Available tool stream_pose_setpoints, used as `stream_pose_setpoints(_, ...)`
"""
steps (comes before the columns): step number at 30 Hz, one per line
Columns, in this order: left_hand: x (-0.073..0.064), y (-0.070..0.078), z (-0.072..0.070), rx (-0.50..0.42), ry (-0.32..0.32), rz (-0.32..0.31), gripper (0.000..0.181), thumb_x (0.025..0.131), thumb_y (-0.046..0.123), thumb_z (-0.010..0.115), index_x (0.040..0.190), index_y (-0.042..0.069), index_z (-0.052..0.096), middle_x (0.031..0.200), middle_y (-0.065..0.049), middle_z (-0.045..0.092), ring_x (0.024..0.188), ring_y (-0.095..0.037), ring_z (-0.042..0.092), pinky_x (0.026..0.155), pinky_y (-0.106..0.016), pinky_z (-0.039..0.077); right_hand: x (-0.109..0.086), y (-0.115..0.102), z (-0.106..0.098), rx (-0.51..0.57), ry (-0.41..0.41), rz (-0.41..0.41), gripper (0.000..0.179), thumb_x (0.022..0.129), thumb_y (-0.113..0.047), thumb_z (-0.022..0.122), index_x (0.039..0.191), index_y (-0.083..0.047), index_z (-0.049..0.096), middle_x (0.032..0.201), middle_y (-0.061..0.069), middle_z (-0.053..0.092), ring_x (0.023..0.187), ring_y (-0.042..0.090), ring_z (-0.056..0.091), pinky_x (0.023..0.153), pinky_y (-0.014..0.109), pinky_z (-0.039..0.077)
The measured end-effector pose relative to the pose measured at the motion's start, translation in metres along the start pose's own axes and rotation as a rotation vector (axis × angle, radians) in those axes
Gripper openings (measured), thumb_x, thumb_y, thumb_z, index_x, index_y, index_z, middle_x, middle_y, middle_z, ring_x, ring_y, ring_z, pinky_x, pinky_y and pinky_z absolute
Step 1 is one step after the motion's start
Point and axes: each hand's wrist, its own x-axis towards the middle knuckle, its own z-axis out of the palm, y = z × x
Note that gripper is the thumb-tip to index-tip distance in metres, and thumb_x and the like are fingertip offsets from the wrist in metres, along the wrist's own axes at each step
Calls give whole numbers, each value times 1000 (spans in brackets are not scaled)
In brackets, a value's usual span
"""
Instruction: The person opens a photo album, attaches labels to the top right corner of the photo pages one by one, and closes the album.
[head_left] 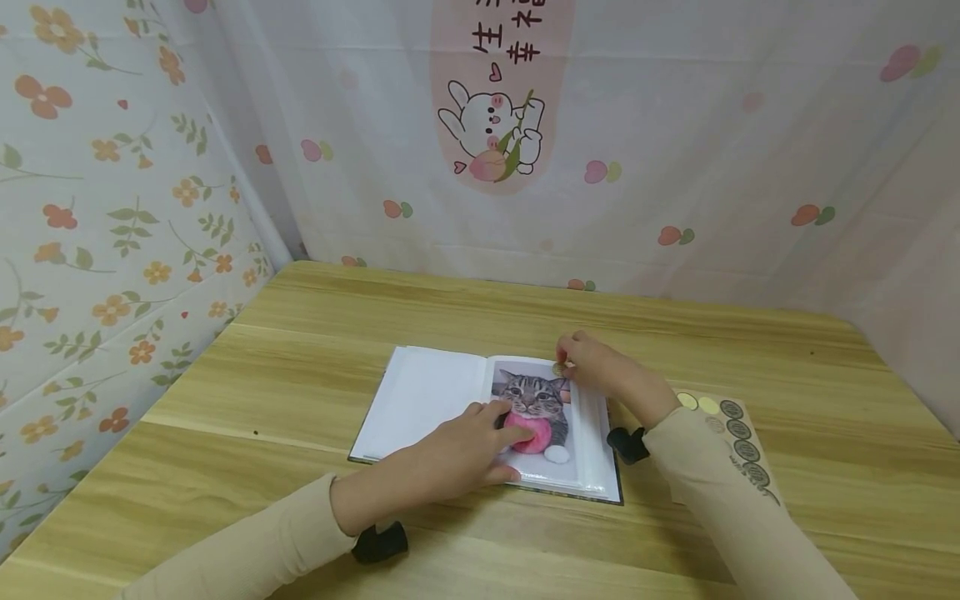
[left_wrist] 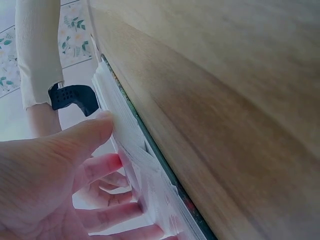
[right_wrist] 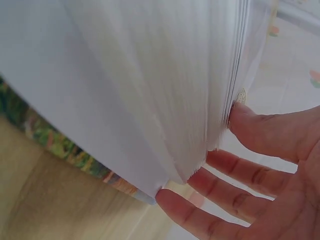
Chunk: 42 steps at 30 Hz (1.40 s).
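An open photo album (head_left: 435, 396) lies on the wooden table, a cat photo (head_left: 528, 396) in the sleeve of its right page. My left hand (head_left: 457, 450) rests on that page, fingers spread over the photo and thumb at the lower edge, as the left wrist view also shows at the album's page edges (left_wrist: 132, 142). At the photo's upper right corner, my right hand (head_left: 603, 367) pinches a small round gold sticker (head_left: 558, 369). In the right wrist view the sticker (right_wrist: 242, 95) shows beside the thumb tip, while other fingers touch the page edges; the index finger is hidden.
Right of the album lies a brown sticker sheet (head_left: 738, 429) with dark round stickers and pale yellow circles, partly covered by my right sleeve (head_left: 720, 467). Black straps (head_left: 380, 543) sit at both wrists. Patterned curtains (head_left: 360, 108) stand behind the table and on the left.
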Motion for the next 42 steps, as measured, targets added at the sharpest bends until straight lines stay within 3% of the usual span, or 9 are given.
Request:
stream_pose_setpoints(5, 0, 0, 0, -3, -7, -8, 49, 86, 45, 61, 130, 23, 55, 136, -14, 45, 116, -30, 51, 86, -40, 51, 1, -3, 1, -29, -4, -32, 12, 89, 2, 54, 99, 0, 60, 96, 14, 52, 85, 24, 53, 80, 38, 49)
stream_pose_setpoints(11, 0, 0, 1, 4, 0, 2, 48, 87, 44, 60, 130, 23, 55, 136, -14, 45, 115, -30, 52, 87, -40, 51, 3, -4, -2, -93, -35, -50, 15, 87, 3, 55, 97, 0, 67, 88, 11, 50, 78, 21, 50, 75, 34, 47)
stream_pose_setpoints(20, 0, 0, 1, 11, 11, 3, 48, 86, 44, 61, 129, 23, 55, 135, -14, 46, 115, -30, 52, 86, -39, 51, 4, -3, -1, -122, -68, -42, 12, 88, 1, 55, 92, -5, 66, 85, 10, 51, 76, 21, 47, 73, 34, 45)
stream_pose_setpoints(26, 1, -1, 2, 17, 7, 3, 48, 86, 44, 61, 129, 23, 55, 135, -14, 45, 114, -30, 52, 86, -40, 51, 0, -3, -3, -105, -59, -61, 22, 89, 0, 55, 109, 1, 64, 98, 18, 56, 85, 25, 55, 80, 38, 51)
stream_pose_setpoints(31, 2, -1, 2, 9, -6, -3, 49, 86, 46, 60, 130, 23, 55, 136, -14, 46, 115, -30, 52, 87, -40, 51, -8, 0, -2, -32, -33, -32, 38, 93, 0, 48, 130, 9, 47, 119, 30, 49, 106, 39, 56, 90, 46, 48)
stream_pose_setpoints(34, 3, -1, 2, 7, -18, -12, 50, 87, 46, 60, 131, 24, 54, 137, -14, 45, 117, -30, 51, 88, -40, 50, -14, 2, -3, -17, -13, -32, 42, 94, 0, 46, 134, 11, 39, 123, 33, 45, 110, 43, 53, 92, 48, 46)
stream_pose_setpoints(42, 3, -1, 0, -3, -27, -18, 50, 86, 46, 60, 131, 24, 54, 138, -15, 44, 117, -31, 51, 89, -41, 50, -37, -1, -12, -41, -22, -50, 51, 90, -13, 60, 135, 1, 42, 127, 29, 46, 115, 44, 49, 93, 53, 44)
